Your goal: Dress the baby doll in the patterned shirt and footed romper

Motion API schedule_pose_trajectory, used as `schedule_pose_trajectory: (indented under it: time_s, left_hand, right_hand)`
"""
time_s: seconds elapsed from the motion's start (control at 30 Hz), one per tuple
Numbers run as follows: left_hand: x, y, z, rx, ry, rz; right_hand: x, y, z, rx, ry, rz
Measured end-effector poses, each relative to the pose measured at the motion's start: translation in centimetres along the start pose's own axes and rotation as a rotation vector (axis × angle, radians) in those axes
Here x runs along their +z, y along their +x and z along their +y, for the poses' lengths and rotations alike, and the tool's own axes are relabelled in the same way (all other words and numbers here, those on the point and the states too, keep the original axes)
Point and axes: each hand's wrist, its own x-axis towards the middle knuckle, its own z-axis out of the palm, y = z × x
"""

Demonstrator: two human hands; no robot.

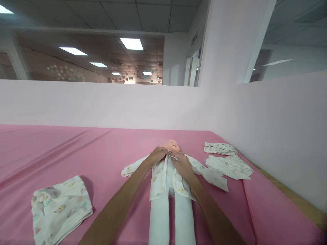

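Observation:
A baby doll (172,145) lies on its back on the pink sheet, its head away from me. It wears a white patterned jacket (158,180), open down the front over a pale body, and its legs point toward me. The jacket's sleeves spread out to both sides. At the neck, just below the chin, my left hand (158,154) pinches the collar's edge. My right hand (182,163) is closed on the other side of the collar, its fingertips close to those of my left hand. The fingers partly hide the collar's fastening.
On the pink sheet (107,153), a folded patterned cloth (62,209) lies at the near left. Two white cloth pieces, one folded (220,148) and one crumpled (230,166), lie at the right. White walls with windows rise behind and at the right.

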Motion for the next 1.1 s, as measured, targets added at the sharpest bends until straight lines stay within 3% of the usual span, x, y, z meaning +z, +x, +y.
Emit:
schedule_pose_trajectory:
  time_s: [0.33, 0.57, 0.63, 0.87, 1.1]
  left_hand:
    - [0.9, 0.6, -0.7, -0.023, -0.076, 0.137]
    - [1.0, 0.5, -0.6, 0.028, -0.108, 0.148]
    - [1.0, -0.1, -0.2, 0.066, -0.015, 0.157]
    - [1.7, -3.7, 0.6, 0.135, 0.687, 0.249]
    - [2.3, -4.8, 0.4, 0.117, 0.652, 0.375]
  right_hand:
    - [0.5, 0.1, 0.8, 0.068, 0.088, 0.04]
    - [0.8, 0.0, 1.0, -0.065, -0.096, 0.087]
    - [0.7, -0.2, 0.9, -0.067, -0.134, 0.106]
    - [0.1, -2.0, -0.1, 0.087, -0.33, 0.215]
    - [-0.1, -2.2, -0.3, 0.103, -0.057, 0.338]
